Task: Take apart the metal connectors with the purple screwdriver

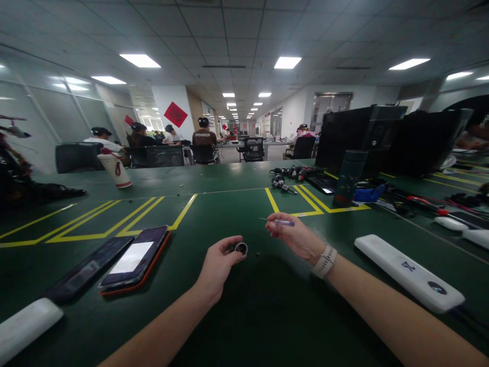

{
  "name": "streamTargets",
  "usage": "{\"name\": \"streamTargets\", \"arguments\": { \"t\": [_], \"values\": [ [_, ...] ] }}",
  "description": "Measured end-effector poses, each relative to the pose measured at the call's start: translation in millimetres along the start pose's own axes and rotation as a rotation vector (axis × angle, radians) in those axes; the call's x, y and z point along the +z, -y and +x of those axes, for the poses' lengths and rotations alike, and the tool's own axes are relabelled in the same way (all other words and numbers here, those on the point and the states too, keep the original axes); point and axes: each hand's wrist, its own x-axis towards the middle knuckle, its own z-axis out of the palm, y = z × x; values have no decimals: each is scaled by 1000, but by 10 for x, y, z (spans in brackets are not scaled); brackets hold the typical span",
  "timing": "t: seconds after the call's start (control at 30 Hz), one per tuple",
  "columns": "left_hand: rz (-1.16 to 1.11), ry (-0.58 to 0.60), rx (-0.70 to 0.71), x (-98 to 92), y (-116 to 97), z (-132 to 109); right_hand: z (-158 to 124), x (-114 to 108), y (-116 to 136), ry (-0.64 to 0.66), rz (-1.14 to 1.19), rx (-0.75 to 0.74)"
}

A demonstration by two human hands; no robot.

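Left grip point(216, 264) fingertip-tight on round part point(241, 248), right grip point(296, 238) likewise on purple-handled tool point(286, 223), forearms point(173, 317) diagonally inward

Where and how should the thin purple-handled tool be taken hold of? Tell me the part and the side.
Likely best by the purple handle, coming from the right: that thicker end sticks out past the fingers of the right hand, while the thin shaft points left.
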Motion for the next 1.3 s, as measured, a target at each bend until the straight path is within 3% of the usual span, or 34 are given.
{"name": "streamTargets", "arguments": {
  "t": [0.4, 0.73, 1.3],
  "values": [
    [-24, 3, -8, -11, 27, 18, -30, 143, -74, 14, -263, 71],
    [-29, -19, -23, 15, -23, -5, -40, 196, -27, 5, -330, 113],
    [-93, -17, -17, 12, -86, -46, -52, 181, -160, -4, 28, 291]
  ]
}}
